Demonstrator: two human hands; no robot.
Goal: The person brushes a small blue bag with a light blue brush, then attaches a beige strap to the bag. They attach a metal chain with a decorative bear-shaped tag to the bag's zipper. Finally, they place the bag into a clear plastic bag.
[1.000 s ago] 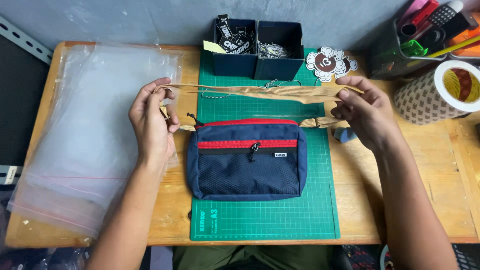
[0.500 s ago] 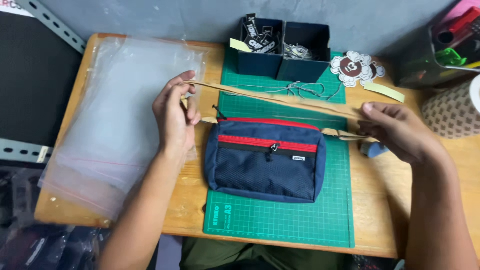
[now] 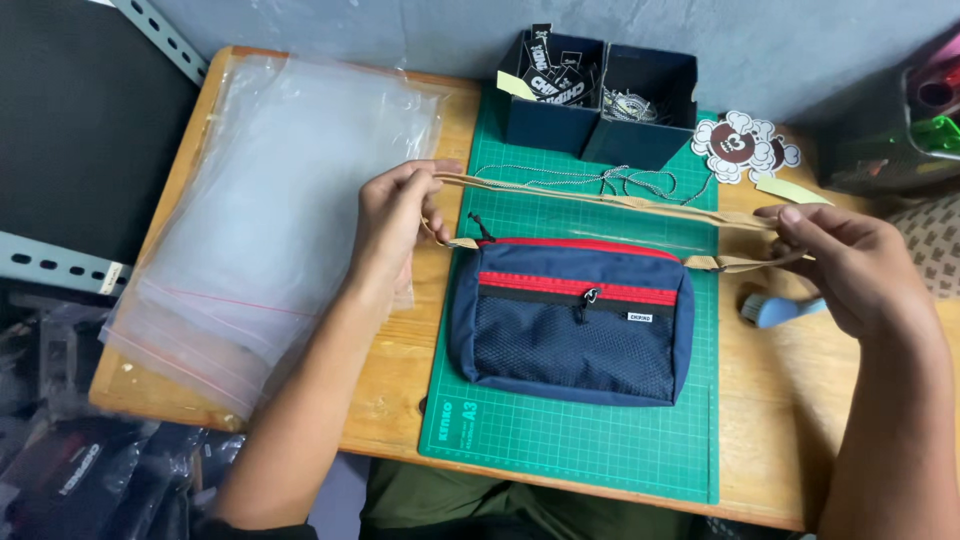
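Step in hand, as I read it: the tan strap of the navy pouch is being drawn out straight above the pouch, gathered into even lengths. The pouch lies flat, zip side up with its red band showing, on the green cutting mat, towards the mat's middle, its top edge just below the strap.

Left hand: fingers curled closed round the left end of the strap, thumb on top, near the mat's left edge. The strap runs from this fist down to the pouch's upper left corner.

Right hand: fingers partly closed, pinching the right end of the strap between thumb and forefinger, just past the mat's right edge, over the bare wood of the table. A second run of strap leads back to the pouch's upper right corner.

Strap is held off the surface, taut between both hands, well clear of the thin cord lying on the mat behind it.

Judgement: the next move calls for bringing the two ends together without letting the loops slip or twist; both grips must stay firm.

Surroundings: stack of clear plastic bags along the table's left side; two dark boxes at the back edge; a small blue brush beneath the right hand.
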